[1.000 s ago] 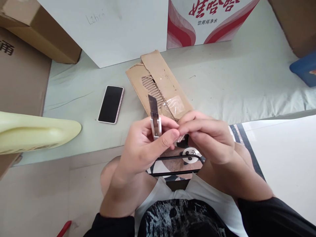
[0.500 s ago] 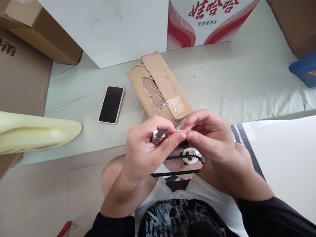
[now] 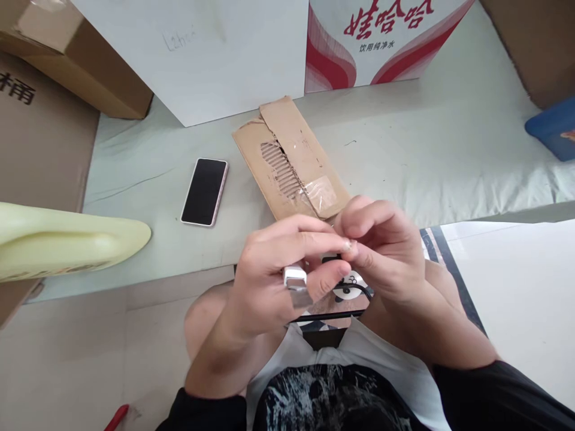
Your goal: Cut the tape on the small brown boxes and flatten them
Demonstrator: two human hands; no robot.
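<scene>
In front of my lap, my left hand [image 3: 278, 269] curls around a small shiny silver metal piece [image 3: 295, 278] that sticks out between its thumb and fingers. Much of that piece is hidden, and its kind is unclear. The left fingertips reach across and touch my right hand [image 3: 386, 245]. My right thumb and index finger are closed, with a tiny pale bit at their tips that I cannot make out. Just beyond both hands lies a flattened brown cardboard piece [image 3: 305, 158] with a torn, ridged patch and clear tape on it.
On the pale green cloth [image 3: 148, 239] rests a dark-screened phone [image 3: 204, 191]. White boxes [image 3: 224, 66] stand behind, brown cartons [image 3: 103, 72] at left. A yellow-green object [image 3: 76, 239] juts in from the left. A blue item [image 3: 552, 129] sits at right, a white surface [image 3: 516, 269] below it.
My left fingers have stretched out toward the right fingertips. The silver piece has shifted lower and turned in the left hand. The thin pale strip between the hands is now mostly hidden.
</scene>
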